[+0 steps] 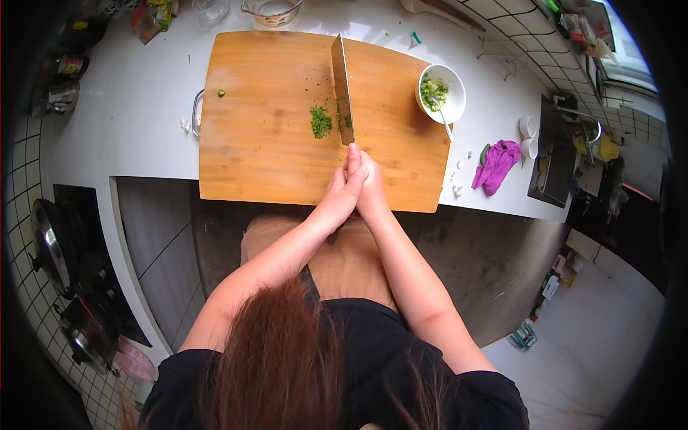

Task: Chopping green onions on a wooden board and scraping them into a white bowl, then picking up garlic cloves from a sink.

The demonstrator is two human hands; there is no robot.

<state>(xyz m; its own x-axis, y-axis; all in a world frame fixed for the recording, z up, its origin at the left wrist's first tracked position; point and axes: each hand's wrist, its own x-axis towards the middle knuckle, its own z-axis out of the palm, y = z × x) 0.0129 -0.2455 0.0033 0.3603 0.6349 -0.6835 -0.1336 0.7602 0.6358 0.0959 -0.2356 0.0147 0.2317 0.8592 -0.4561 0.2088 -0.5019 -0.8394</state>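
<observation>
Both hands meet at the handle of a broad-bladed kitchen knife (343, 91), whose blade stands on edge and points away from me over a wooden cutting board (258, 161). My right hand (372, 185) is closed around the handle, and my left hand (344, 191) wraps against it from the left, its fingers on the right hand. Finely chopped green herbs (321, 122) lie just left of the blade, with some bits close against it. On the board's upper right edge, a white bowl (456, 97) holds chopped greens (431, 88) and a metal spoon (442, 115).
A purple cloth (497, 166) with a green chili beside it, two small white cups (529, 138) and garlic scraps (457, 191) lie right of the board. A patterned glass bowl (273, 13) stands behind it. A metal handle (197, 114) protrudes at its left edge.
</observation>
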